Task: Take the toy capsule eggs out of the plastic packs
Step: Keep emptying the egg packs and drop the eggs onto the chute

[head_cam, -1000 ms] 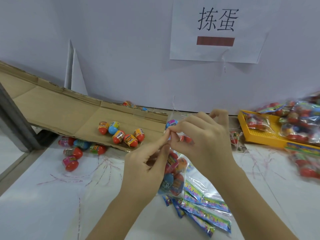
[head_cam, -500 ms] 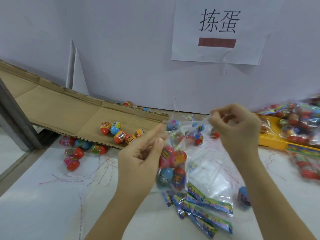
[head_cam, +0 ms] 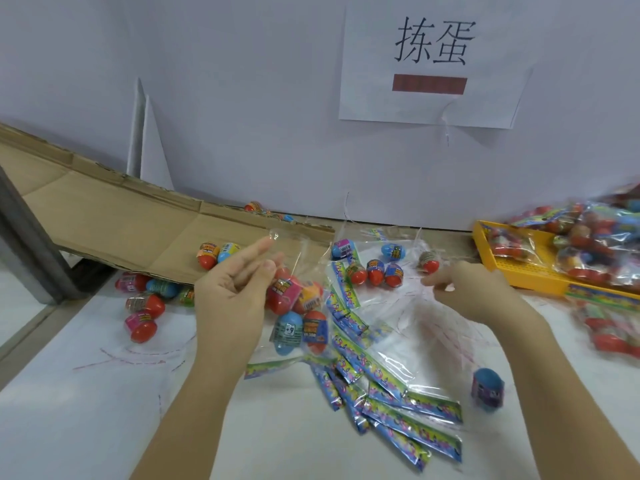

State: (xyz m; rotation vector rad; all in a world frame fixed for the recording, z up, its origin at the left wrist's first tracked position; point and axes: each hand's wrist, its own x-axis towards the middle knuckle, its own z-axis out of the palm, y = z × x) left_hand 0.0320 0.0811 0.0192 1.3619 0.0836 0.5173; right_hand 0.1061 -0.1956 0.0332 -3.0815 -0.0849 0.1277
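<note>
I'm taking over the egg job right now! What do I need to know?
Left hand pinches the top of a pack with eggs inside.
Right hand: fingers curled, grip unclear.
Done: loose eggs lie on the table, empty packs in front.
Left: empty this pack, then the full packs on the yellow tray.

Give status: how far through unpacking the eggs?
Done: loose eggs lie on the table and the cardboard, with empty packs flat in front. In hand: the left hand pinches a pack with eggs inside; what the right hand holds is unclear. Left: the yellow tray is piled with full packs.
</note>
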